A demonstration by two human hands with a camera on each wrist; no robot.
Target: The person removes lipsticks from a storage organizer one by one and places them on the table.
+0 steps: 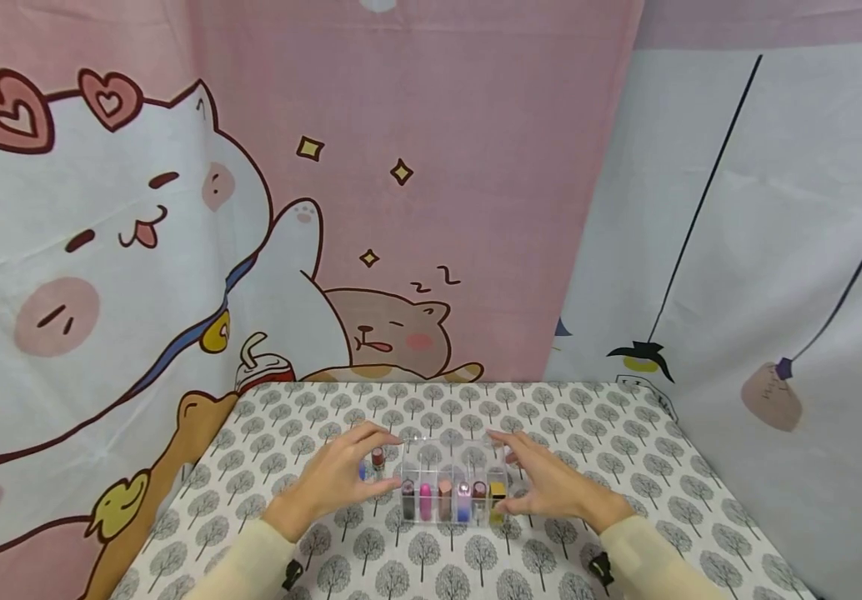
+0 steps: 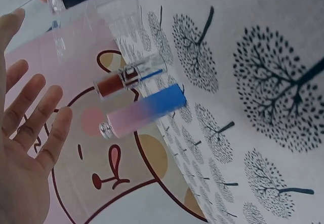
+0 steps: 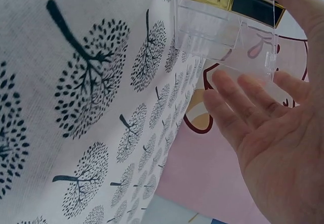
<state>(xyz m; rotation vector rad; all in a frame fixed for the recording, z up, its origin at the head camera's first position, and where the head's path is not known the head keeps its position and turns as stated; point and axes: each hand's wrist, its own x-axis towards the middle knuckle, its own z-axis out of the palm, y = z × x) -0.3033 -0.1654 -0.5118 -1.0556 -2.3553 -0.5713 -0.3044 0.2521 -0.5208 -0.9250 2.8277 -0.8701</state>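
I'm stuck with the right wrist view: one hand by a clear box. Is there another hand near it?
Observer: Yes, the left hand is at the opposite end of the box.
Visitor: How many tubes are in it?
Observer: The head view shows six tubes, lined up in the row nearest the person.
Visitor: Anything left outside?
Observer: Two, near the left hand: a pink-and-blue tube and a reddish-brown one.
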